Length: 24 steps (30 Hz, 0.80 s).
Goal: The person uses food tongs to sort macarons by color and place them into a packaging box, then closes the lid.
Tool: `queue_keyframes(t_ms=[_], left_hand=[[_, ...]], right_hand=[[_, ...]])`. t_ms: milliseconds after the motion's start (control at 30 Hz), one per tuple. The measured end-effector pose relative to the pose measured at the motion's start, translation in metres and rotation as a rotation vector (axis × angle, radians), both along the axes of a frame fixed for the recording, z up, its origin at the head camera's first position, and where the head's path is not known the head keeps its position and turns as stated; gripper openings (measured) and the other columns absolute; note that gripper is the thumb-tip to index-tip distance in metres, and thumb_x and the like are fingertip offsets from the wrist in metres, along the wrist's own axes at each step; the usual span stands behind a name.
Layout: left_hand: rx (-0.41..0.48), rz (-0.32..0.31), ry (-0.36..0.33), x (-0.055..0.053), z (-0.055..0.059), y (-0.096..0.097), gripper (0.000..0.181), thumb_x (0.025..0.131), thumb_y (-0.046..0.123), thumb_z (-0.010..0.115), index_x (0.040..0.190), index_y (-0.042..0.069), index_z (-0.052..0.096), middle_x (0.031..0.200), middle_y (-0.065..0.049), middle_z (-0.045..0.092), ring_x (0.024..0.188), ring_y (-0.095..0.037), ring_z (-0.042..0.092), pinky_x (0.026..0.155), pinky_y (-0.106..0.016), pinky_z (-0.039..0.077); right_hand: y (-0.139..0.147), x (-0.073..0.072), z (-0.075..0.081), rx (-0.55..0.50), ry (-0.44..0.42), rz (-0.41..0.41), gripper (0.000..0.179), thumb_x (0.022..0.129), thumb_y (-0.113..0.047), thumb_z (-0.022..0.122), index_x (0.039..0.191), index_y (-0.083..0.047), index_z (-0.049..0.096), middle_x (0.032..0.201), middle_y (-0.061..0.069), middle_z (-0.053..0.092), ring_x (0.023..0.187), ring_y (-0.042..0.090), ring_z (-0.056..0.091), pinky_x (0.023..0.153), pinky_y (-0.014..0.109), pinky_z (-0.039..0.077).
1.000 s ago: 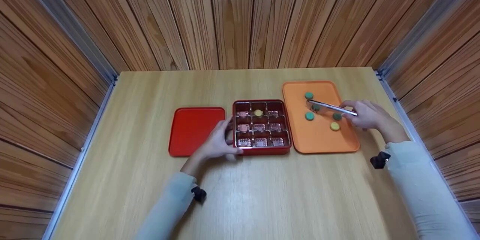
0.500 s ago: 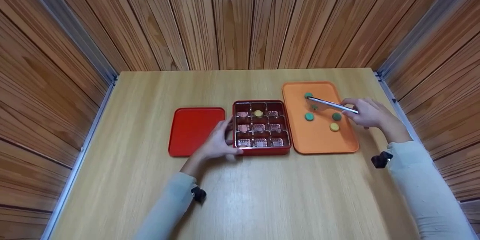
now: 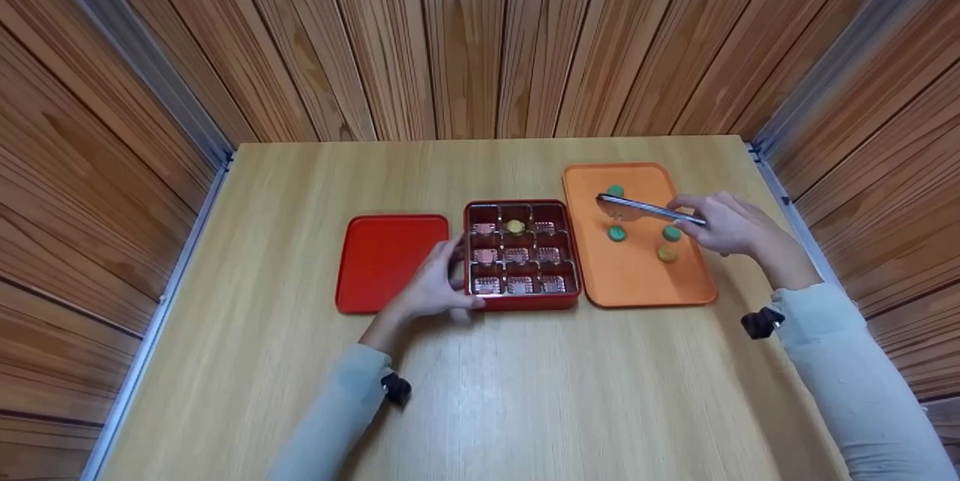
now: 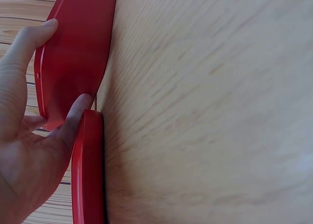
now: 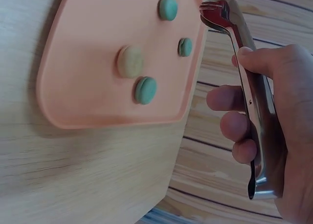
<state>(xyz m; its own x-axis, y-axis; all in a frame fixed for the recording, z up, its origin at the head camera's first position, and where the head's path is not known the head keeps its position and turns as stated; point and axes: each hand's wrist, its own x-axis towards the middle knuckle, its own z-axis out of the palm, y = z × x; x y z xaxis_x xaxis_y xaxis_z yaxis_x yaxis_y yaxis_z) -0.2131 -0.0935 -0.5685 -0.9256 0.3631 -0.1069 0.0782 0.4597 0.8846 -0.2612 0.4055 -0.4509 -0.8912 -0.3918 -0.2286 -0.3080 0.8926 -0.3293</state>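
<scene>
- Tongs [image 5: 266,128] reach lengthwise leftward from my right fingers [image 5: 227,98], which grip them.
- Box [image 3: 525,302] lies farther left, held by my nearer left fingers [image 4: 74,115].

glare: tabletop [image 3: 487,398] | shdw: by R sleeve [image 3: 851,368] | wrist views: soft

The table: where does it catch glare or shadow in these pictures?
Head view: pale glare on the near part of the table, and a soft shadow beside the right sleeve; left wrist view: a shadow along the red lid; right wrist view: a dim shadow along the tray, bright reflections on the tongs.
</scene>
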Motion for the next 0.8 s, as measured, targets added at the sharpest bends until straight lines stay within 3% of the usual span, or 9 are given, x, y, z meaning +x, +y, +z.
queue_keyframes(t_ms=[233, 467, 800], left_hand=[[0.012, 0.001, 0.007, 0.001, 0.000, -0.001, 0.133, 0.076, 0.023, 0.104, 0.181, 0.010, 0.023, 0.170, -0.025, 0.043, 0.160, -0.042, 0.045, 0.141, -0.061, 0.032], [0.005, -0.002, 0.019, 0.002, 0.001, -0.001, 0.134, 0.075, 0.023, 0.104, 0.181, 0.010, 0.023, 0.167, -0.024, 0.046, 0.158, -0.042, 0.047, 0.140, -0.062, 0.033], [0.042, -0.011, 0.003, 0.001, 0.001, 0.000, 0.129, 0.079, 0.023, 0.102, 0.180, 0.008, 0.023, 0.169, -0.023, 0.044, 0.160, -0.041, 0.046, 0.140, -0.061, 0.035]], right_hand=[[-0.016, 0.005, 0.012, 0.029, 0.069, 0.064, 0.036, 0.113, -0.025, 0.066, 0.145, -0.008, 0.068, 0.066, -0.002, 0.057, 0.048, 0.012, 0.046, 0.046, 0.023, 0.031], [-0.037, 0.008, 0.021, 0.040, 0.107, 0.118, 0.034, 0.114, -0.026, 0.065, 0.143, -0.009, 0.069, 0.070, -0.004, 0.063, 0.047, 0.010, 0.039, 0.046, 0.022, 0.027], [-0.065, 0.008, 0.020, 0.015, 0.191, 0.205, 0.027, 0.111, -0.021, 0.070, 0.134, -0.009, 0.074, 0.063, -0.007, 0.043, 0.047, 0.007, 0.032, 0.047, 0.020, 0.022]])
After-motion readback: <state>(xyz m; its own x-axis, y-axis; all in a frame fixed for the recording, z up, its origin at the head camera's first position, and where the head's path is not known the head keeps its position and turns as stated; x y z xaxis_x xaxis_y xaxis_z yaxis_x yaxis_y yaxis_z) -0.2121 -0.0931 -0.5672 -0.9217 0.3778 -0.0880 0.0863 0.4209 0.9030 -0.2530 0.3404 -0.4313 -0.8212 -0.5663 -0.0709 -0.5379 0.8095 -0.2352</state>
